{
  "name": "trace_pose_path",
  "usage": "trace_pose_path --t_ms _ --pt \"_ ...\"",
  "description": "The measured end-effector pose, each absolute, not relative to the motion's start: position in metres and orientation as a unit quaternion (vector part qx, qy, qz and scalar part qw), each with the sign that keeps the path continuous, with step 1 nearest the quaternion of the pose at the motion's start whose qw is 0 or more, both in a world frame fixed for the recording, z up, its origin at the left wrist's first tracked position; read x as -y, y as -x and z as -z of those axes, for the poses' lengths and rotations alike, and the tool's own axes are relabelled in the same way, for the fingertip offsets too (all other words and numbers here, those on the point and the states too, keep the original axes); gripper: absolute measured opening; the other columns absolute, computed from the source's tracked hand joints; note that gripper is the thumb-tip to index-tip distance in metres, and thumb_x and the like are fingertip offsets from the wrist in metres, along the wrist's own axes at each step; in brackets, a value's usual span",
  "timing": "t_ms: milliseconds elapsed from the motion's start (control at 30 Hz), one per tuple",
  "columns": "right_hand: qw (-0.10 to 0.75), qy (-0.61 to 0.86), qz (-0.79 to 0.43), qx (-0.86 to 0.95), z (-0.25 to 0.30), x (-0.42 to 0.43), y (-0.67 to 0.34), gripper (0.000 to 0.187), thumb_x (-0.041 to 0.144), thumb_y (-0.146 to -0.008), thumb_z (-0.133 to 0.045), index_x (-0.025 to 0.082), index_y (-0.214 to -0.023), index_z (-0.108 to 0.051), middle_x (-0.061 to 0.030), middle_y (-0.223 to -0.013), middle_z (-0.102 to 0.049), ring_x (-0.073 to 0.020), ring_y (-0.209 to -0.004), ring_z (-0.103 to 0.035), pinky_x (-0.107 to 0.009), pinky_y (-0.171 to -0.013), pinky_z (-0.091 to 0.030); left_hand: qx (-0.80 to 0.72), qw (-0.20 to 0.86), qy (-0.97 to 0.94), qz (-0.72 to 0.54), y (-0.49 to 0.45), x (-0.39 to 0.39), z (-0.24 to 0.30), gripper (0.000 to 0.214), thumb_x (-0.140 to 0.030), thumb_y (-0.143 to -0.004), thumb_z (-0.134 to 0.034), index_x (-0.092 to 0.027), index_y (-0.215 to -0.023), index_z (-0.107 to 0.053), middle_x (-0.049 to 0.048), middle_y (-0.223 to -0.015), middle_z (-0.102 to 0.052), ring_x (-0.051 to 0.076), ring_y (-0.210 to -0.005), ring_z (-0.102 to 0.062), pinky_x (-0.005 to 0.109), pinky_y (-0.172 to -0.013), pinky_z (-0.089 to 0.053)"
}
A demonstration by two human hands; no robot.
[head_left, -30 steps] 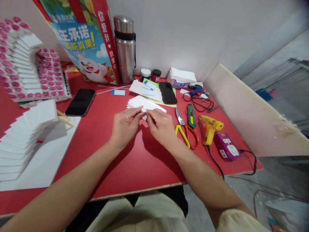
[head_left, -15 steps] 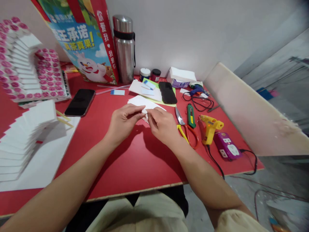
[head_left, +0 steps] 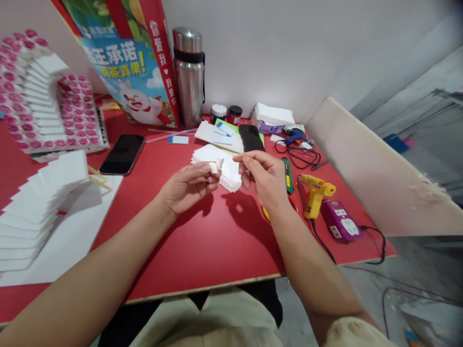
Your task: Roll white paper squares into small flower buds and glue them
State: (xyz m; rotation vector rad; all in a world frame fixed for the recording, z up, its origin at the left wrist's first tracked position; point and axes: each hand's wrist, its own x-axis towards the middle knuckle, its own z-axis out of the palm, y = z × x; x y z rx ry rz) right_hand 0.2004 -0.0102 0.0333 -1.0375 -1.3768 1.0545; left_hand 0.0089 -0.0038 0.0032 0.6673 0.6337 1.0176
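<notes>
White piece (head_left: 214, 167), small, exact shape too blurred to tell: in the head view we see it gripped at the fingertips of the left hand (head_left: 190, 185), above the red bench (head_left: 202, 250). Right hand (head_left: 266, 179) is near, apart from the piece, fingers bent; we cannot tell if it pinches anything. White paper stack (head_left: 228, 174) lies just beyond the hands. To the right we log green cutter (head_left: 288, 177), yellow glue gun (head_left: 314, 195), purple power box (head_left: 340, 221).
</notes>
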Motion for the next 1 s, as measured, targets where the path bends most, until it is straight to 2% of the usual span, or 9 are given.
trace_pose_path --t_ms 200,367,433,567,633,700,767,900,1000 --pt "0.531 0.399 -0.48 0.574 -0.031 0.01 -0.197 0.016 0.031 -0.091 -0.066 0.018 -0.089 -0.075 0.0039 -0.067 -0.061 -0.006 -0.041 -0.048 -0.024 -0.041 -0.041 -0.168 0.848 -0.265 -0.426 -0.007 0.008 -0.001 0.027 -0.024 -0.06 -0.084 -0.016 -0.077 -0.064 0.002 -0.069 -0.043 0.01 -0.058 -0.037 0.019 -0.042 -0.034" --pt "0.524 0.384 -0.449 0.614 -0.031 0.017 -0.191 0.013 0.027 -0.091 -0.066 0.017 -0.09 -0.075 0.0053 -0.062 -0.059 -0.0066 -0.041 -0.048 -0.024 -0.042 -0.04 -0.123 0.874 -0.267 -0.388 -0.008 0.011 -0.004 0.029 -0.025 -0.061 -0.086 -0.015 -0.071 -0.06 0.0007 -0.065 -0.043 0.008 -0.055 -0.037 0.016 -0.04 -0.032" --pt "0.529 0.37 -0.407 0.646 -0.032 0.021 -0.189 0.013 0.025 -0.093 -0.064 0.018 -0.092 -0.075 0.0041 -0.064 -0.061 -0.0072 -0.045 -0.05 -0.024 -0.046 -0.043 -0.107 0.872 -0.281 -0.387 -0.007 0.01 -0.004 0.026 -0.025 -0.063 -0.086 -0.013 -0.073 -0.064 0.0015 -0.064 -0.046 0.008 -0.055 -0.04 0.016 -0.042 -0.034" --pt "0.526 0.331 -0.276 0.734 -0.032 0.03 -0.186 0.01 0.022 -0.09 -0.069 0.019 -0.1 -0.072 -0.0014 -0.086 -0.068 -0.0104 -0.066 -0.06 -0.025 -0.057 -0.049 -0.142 0.829 -0.349 -0.413 -0.002 0.005 -0.002 0.027 -0.026 -0.065 -0.088 -0.011 -0.083 -0.073 0.0043 -0.069 -0.057 0.01 -0.06 -0.05 0.019 -0.051 -0.043" --pt "0.497 0.333 -0.239 0.764 -0.031 0.031 -0.184 0.018 0.023 -0.087 -0.072 0.02 -0.104 -0.067 -0.0005 -0.09 -0.067 -0.0089 -0.063 -0.059 -0.024 -0.056 -0.048 -0.187 0.785 -0.392 -0.442 0.003 0.001 0.0 0.028 -0.026 -0.068 -0.088 -0.012 -0.089 -0.075 0.0055 -0.078 -0.064 0.012 -0.066 -0.057 0.022 -0.059 -0.048" --pt "0.473 0.355 -0.217 0.777 -0.028 0.031 -0.183 0.023 0.026 -0.086 -0.073 0.021 -0.106 -0.062 0.001 -0.092 -0.066 -0.0066 -0.056 -0.055 -0.023 -0.054 -0.046 -0.224 0.732 -0.444 -0.466 0.006 -0.001 0.002 0.026 -0.026 -0.073 -0.087 -0.014 -0.094 -0.076 0.0062 -0.087 -0.068 0.014 -0.074 -0.061 0.024 -0.066 -0.05" --pt "0.463 0.381 -0.196 0.776 -0.025 0.028 -0.183 0.018 0.027 -0.088 -0.07 0.021 -0.103 -0.06 0.0009 -0.092 -0.067 -0.0062 -0.055 -0.054 -0.023 -0.054 -0.045 -0.249 0.684 -0.496 -0.474 0.009 -0.003 0.003 0.023 -0.027 -0.078 -0.085 -0.016 -0.097 -0.076 0.0061 -0.093 -0.07 0.014 -0.079 -0.063 0.026 -0.072 -0.051" --pt "0.453 0.412 -0.17 0.772 -0.022 0.023 -0.186 0.006 0.024 -0.091 -0.063 0.02 -0.094 -0.061 0.0011 -0.083 -0.067 -0.0071 -0.055 -0.055 -0.024 -0.056 -0.044 -0.276 0.623 -0.56 -0.471 0.007 -0.001 0.004 0.021 -0.029 -0.084 -0.081 -0.018 -0.101 -0.075 0.0039 -0.095 -0.069 0.014 -0.082 -0.064 0.027 -0.076 -0.052" --pt "0.442 0.429 -0.167 0.77 -0.023 0.021 -0.187 0.007 0.025 -0.09 -0.064 0.02 -0.094 -0.06 0.0003 -0.083 -0.067 -0.0094 -0.059 -0.057 -0.025 -0.059 -0.045 -0.278 0.568 -0.607 -0.482 0.004 0.0 0.003 0.02 -0.027 -0.087 -0.078 -0.019 -0.104 -0.072 0.005 -0.099 -0.069 0.016 -0.088 -0.065 0.028 -0.079 -0.054"
